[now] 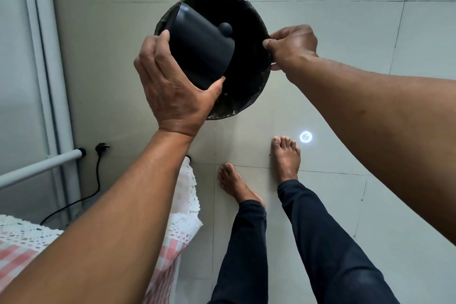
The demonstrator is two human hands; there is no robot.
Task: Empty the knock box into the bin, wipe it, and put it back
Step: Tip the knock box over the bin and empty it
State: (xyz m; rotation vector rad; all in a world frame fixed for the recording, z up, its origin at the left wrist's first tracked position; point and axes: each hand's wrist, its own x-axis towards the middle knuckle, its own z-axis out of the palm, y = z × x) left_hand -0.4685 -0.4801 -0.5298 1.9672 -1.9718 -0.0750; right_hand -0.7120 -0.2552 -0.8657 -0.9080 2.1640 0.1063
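Two hands work over the bin [251, 96], which stands on the tiled floor [333, 32]. The left hand [172, 89] has its grip closed round the knock box [199, 49], thumb on the near side, fingers on the far side. The box hangs above the bin's left half, tipped on its side, its long axis slanting down toward the bin's centre; its mouth faces away, so the contents cannot be seen. The right hand [293, 47] pinches the black liner [222, 108] at the bin's right rim, steadying it. Emptying seems under way; tipping further needs the mouth kept inside the rim.
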